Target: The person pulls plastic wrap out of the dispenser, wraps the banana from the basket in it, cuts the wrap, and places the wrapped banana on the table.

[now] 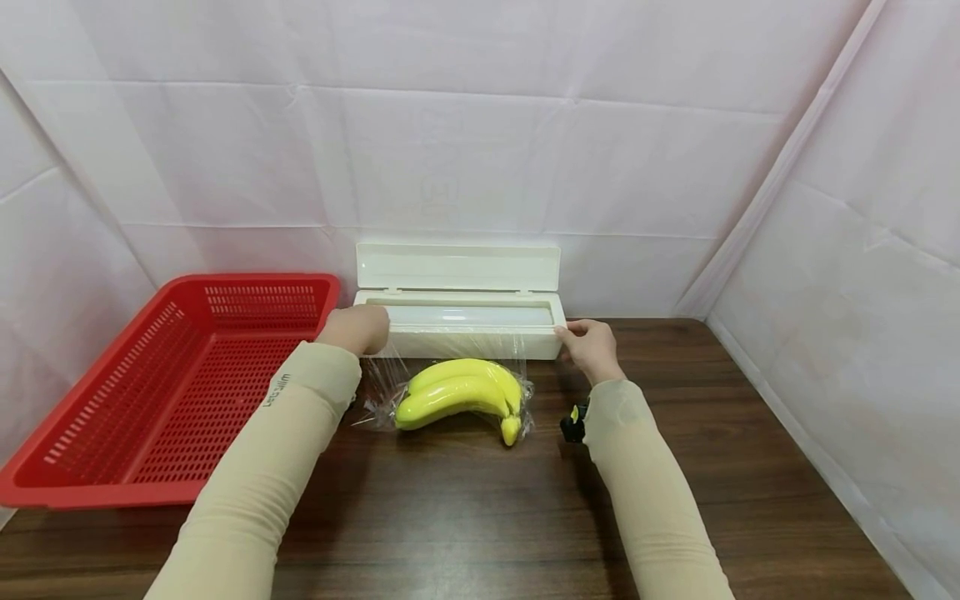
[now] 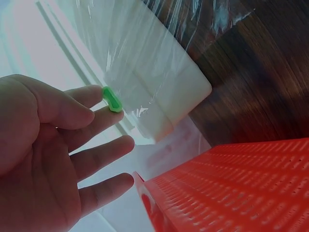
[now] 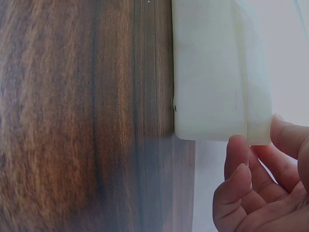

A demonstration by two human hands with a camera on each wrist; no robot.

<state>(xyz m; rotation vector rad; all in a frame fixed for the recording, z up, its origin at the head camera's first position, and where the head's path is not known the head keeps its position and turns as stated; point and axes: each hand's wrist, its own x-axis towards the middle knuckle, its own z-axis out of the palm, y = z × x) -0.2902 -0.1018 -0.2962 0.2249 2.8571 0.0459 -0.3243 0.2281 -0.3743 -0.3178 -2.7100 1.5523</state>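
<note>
A white cling film dispenser point(image 1: 457, 343) stands against the back wall, its lid point(image 1: 457, 268) raised and a film roll point(image 1: 472, 316) inside. At the dispenser's left front edge, my left hand point(image 1: 357, 328) holds a small green slide cutter point(image 2: 112, 100) at its fingertips; the other fingers are spread. My right hand point(image 1: 592, 346) grips the right end of the box between thumb and fingers, plainly seen in the right wrist view. Clear cling film point(image 1: 384, 379) runs from the dispenser's front down to a bunch of yellow bananas point(image 1: 453, 394), which it covers.
A red perforated basket point(image 1: 247, 492) stands on the left, close to my left forearm. The brown wooden table point(image 1: 465, 533) lies under everything. White sheeting point(image 1: 450, 150) hangs behind and at both sides. A small black object point(image 1: 573, 425) shows beside my right sleeve.
</note>
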